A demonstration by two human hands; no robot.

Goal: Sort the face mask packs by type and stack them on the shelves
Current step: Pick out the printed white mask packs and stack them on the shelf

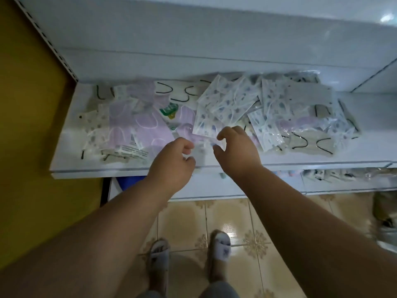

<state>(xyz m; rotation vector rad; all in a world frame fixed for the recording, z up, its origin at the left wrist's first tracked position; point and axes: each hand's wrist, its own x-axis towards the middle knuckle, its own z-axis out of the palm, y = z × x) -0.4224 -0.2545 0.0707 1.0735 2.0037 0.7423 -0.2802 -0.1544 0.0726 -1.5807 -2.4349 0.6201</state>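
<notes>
White shelf (71, 151) carries the jumbled face mask packs — lilac packs (133, 123) to the left, blue-printed white packs (225, 104) in the middle and right — while the left hand (171, 164) and right hand (236, 151) hover at the front edge, fingers loosely curled, grasping nothing.

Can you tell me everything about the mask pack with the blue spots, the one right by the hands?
The blue-spotted mask pack is a flat, clear, shiny plastic sleeve holding a white mask printed with small blue-grey shapes. It lies tilted on the white shelf, at the front of a fanned pile of matching packs, overlapping a lilac pack. The right hand reaches its near corner with curled fingers; a firm grip cannot be told. The left hand hovers beside it.
</notes>
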